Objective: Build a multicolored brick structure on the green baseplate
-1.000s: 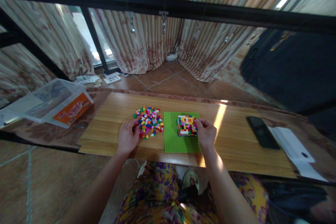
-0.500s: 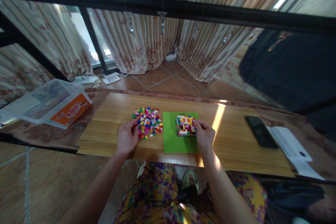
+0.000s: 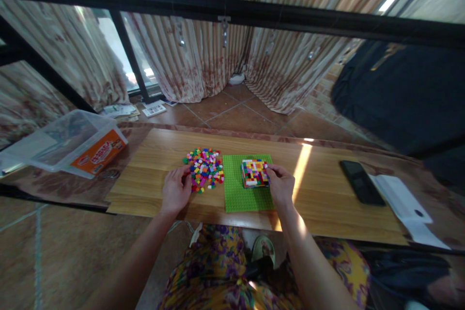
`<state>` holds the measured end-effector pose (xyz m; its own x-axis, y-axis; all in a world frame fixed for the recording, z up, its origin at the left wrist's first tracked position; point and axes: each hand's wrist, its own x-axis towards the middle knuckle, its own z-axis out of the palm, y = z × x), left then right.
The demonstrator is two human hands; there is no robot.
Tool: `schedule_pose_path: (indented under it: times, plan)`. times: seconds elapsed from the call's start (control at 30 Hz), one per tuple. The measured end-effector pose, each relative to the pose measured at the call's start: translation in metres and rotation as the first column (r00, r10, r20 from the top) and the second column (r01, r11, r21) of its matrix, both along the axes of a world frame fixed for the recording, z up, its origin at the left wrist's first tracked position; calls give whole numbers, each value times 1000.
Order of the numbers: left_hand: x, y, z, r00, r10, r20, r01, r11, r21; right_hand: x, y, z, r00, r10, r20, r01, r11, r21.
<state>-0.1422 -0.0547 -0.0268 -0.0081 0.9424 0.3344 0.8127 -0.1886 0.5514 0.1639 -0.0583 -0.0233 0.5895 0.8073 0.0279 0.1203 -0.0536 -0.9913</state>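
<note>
A low rectangular block of multicoloured toy bricks (image 3: 254,174) stands on a green studded baseplate (image 3: 232,198). My right hand (image 3: 281,186) is at the block's right side, thumb and forefinger pinched together on its edge; whether a single loose brick is between them is too small to tell. To the left of the baseplate lies a loose heap of small coloured bricks (image 3: 206,169). My left hand (image 3: 177,188) rests at the heap's left edge, its fingers bent and the thumb apart from the forefinger. No brick is visible in it.
A clear plastic box (image 3: 65,150) with an orange label stands left of the wooden board (image 3: 145,169). A black phone (image 3: 361,182) lies at the right, beside a white flat object (image 3: 401,198). A black bar (image 3: 254,12) crosses beyond the board, before striped curtains (image 3: 214,58).
The baseplate and the brick block have shifted slightly left, closer to the loose heap. My right hand has moved left with them; my left hand stays in place.
</note>
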Motion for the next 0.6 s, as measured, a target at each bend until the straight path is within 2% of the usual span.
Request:
schedule_pose_path:
  times: [0.3, 0.6]
  plan:
    - [0, 0, -1, 1000, 0, 5, 0, 1000, 3, 3, 1, 7, 985, 62, 158, -49, 995, -86]
    - [-1, 1, -2, 1000, 1, 1, -1, 1000, 4, 8, -5, 24, 921, 117, 371, -55, 984, -172]
